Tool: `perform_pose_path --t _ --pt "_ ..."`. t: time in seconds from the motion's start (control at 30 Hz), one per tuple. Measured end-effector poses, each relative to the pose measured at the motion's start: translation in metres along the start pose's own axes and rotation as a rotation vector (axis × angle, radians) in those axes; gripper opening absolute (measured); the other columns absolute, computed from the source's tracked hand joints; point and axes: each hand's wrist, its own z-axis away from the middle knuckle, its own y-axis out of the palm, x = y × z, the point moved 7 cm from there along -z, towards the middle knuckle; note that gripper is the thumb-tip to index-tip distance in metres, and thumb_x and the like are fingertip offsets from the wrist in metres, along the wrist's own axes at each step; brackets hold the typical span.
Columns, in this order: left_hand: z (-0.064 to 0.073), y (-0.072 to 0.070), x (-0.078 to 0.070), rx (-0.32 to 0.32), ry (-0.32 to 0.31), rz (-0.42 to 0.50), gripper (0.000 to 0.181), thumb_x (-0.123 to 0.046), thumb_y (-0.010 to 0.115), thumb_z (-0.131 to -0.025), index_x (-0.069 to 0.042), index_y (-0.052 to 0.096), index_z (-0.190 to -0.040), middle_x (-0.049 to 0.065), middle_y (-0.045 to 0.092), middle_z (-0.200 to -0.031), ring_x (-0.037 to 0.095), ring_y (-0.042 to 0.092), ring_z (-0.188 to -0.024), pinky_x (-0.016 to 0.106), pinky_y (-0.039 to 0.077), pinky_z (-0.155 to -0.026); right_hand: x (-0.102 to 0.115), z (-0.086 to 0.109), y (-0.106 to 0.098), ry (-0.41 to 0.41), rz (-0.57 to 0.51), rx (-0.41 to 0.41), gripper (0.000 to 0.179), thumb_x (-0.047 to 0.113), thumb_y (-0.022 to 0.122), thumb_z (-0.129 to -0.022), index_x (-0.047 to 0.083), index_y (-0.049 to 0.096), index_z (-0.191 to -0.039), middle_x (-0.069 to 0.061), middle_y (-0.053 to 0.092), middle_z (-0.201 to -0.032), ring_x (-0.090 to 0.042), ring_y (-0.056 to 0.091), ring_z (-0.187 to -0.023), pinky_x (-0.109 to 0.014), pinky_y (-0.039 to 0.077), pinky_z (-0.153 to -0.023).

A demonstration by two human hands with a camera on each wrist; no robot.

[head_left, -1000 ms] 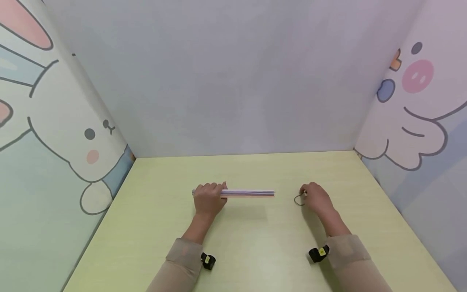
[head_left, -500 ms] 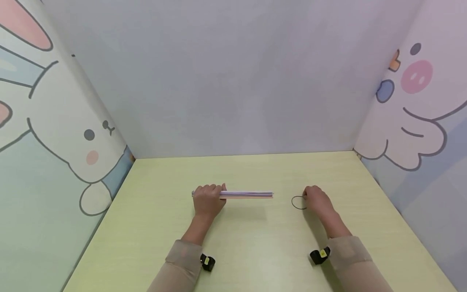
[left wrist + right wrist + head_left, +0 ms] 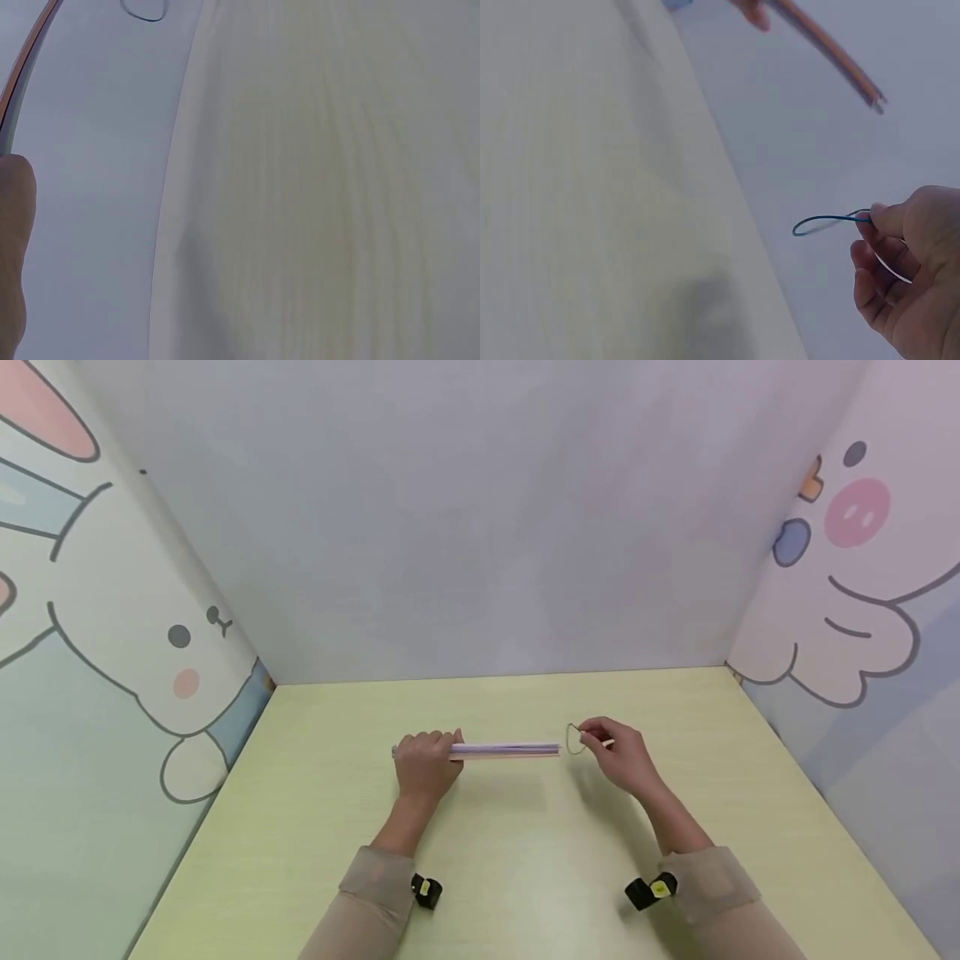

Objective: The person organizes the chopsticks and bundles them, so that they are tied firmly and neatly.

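Observation:
My left hand (image 3: 426, 766) grips a bundle of long, thin pale purple and pink sticks (image 3: 510, 750), fingers wrapped over it near its left end. The bundle lies level above the table, its free end pointing right. In the left wrist view only part of the left hand (image 3: 13, 240) shows, with a strip of the bundle (image 3: 26, 67) beyond it. My right hand (image 3: 618, 756) pinches a thin dark rubber band (image 3: 821, 218) between thumb and index finger. The band's loop (image 3: 568, 739) hangs just off the bundle's right end, the other fingers loosely curled.
Below both hands is a pale yellow wooden table (image 3: 495, 860), with a grey back wall (image 3: 480, 543) behind. Side walls carry a rabbit drawing (image 3: 127, 610) and a pig drawing (image 3: 858, 552). Small black cameras (image 3: 427, 892) sit at both sleeve cuffs.
My right hand has risen from the table and moved left with the rubber band, bringing its loop close to the bundle's end. The left hand and bundle have stayed almost in place.

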Motion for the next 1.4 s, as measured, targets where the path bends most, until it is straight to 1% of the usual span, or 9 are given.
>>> perform_pose_path --t 0.2,0.47,0.63,0.73,0.9,1.07,1.17,1.27,1.4 --pt "-0.004 0.000 -0.001 0.008 -0.004 -0.001 0.030 -0.018 0.077 -0.079 -0.009 0.060 -0.056 0.001 0.054 -0.047 0.018 0.042 -0.038 0.033 0.035 -0.042 0.053 0.005 0.008 -0.029 -0.219 0.041 0.007 0.004 0.063 -0.098 0.000 0.065 -0.103 -0.015 0.063 -0.084 -0.020 0.056 -0.070 -0.023 0.044 -0.059" --pt "-0.008 -0.001 0.002 -0.012 -0.028 -0.019 0.026 -0.015 0.075 -0.079 -0.007 0.062 -0.057 0.001 0.054 -0.047 0.018 0.043 -0.038 0.033 0.035 -0.042 0.062 0.014 0.008 -0.159 -0.288 -0.020 0.007 0.003 0.067 -0.096 0.009 0.068 -0.100 -0.002 0.051 -0.066 -0.009 0.038 -0.053 -0.026 0.032 -0.045" --pt "-0.011 -0.003 0.003 -0.028 -0.065 -0.029 0.026 -0.015 0.076 -0.076 -0.008 0.061 -0.056 0.001 0.052 -0.046 0.017 0.038 -0.037 0.033 0.031 -0.040 0.066 0.024 0.024 -0.211 -0.358 0.165 0.013 0.004 0.063 -0.098 0.008 0.065 -0.110 -0.008 0.063 -0.084 -0.008 0.043 -0.056 -0.025 0.037 -0.047" --pt "-0.013 -0.004 0.004 -0.051 -0.076 -0.025 0.028 -0.015 0.075 -0.075 -0.009 0.058 -0.054 0.001 0.050 -0.045 0.015 0.033 -0.038 0.033 0.029 -0.039 0.065 0.030 0.040 -0.233 -0.504 0.296 0.016 0.001 0.053 -0.103 -0.003 0.051 -0.118 -0.008 0.063 -0.089 -0.013 0.040 -0.055 -0.028 0.035 -0.046" --pt "-0.016 -0.008 0.002 -0.089 -0.069 -0.018 0.034 -0.017 0.071 -0.079 -0.011 0.052 -0.051 0.001 0.048 -0.043 0.014 0.027 -0.039 0.033 0.027 -0.038 0.047 0.036 0.066 -0.098 -0.760 0.396 0.020 0.010 0.037 -0.110 -0.010 0.035 -0.112 -0.002 0.064 -0.083 -0.017 0.029 -0.047 -0.034 0.023 -0.045" --pt "-0.017 -0.009 0.001 -0.079 -0.087 -0.034 0.039 -0.017 0.068 -0.079 -0.012 0.045 -0.049 0.000 0.042 -0.041 0.014 0.024 -0.038 0.032 0.023 -0.037 0.034 0.037 0.080 0.063 -0.687 0.359 0.015 0.012 0.044 -0.109 -0.002 0.046 -0.111 -0.002 0.069 -0.080 -0.005 0.032 -0.043 -0.023 0.027 -0.044" --pt "-0.017 -0.007 0.002 -0.030 -0.121 -0.061 0.040 -0.016 0.067 -0.080 -0.012 0.044 -0.047 0.000 0.038 -0.040 0.014 0.022 -0.038 0.031 0.020 -0.038 0.046 0.039 0.084 -0.077 -0.544 0.355 0.005 0.005 0.052 -0.104 0.003 0.055 -0.106 -0.006 0.072 -0.078 -0.001 0.040 -0.046 -0.021 0.032 -0.047" --pt "-0.017 -0.002 0.003 0.060 -0.154 -0.095 0.042 -0.016 0.065 -0.082 -0.011 0.045 -0.046 0.000 0.036 -0.040 0.015 0.020 -0.039 0.030 0.016 -0.040 0.070 0.047 0.085 -0.407 -0.312 0.290 0.007 0.007 0.063 -0.100 0.009 0.068 -0.104 -0.003 0.074 -0.081 0.002 0.042 -0.050 -0.018 0.036 -0.049" --pt "-0.016 0.006 0.003 0.184 -0.193 -0.129 0.042 -0.019 0.065 -0.085 -0.011 0.048 -0.047 0.000 0.036 -0.041 0.016 0.021 -0.040 0.029 0.011 -0.043 0.094 0.066 0.083 -0.794 -0.036 0.075 0.031 0.025 0.064 -0.100 0.009 0.070 -0.125 0.005 0.073 -0.085 0.003 0.052 -0.056 -0.013 0.043 -0.054"
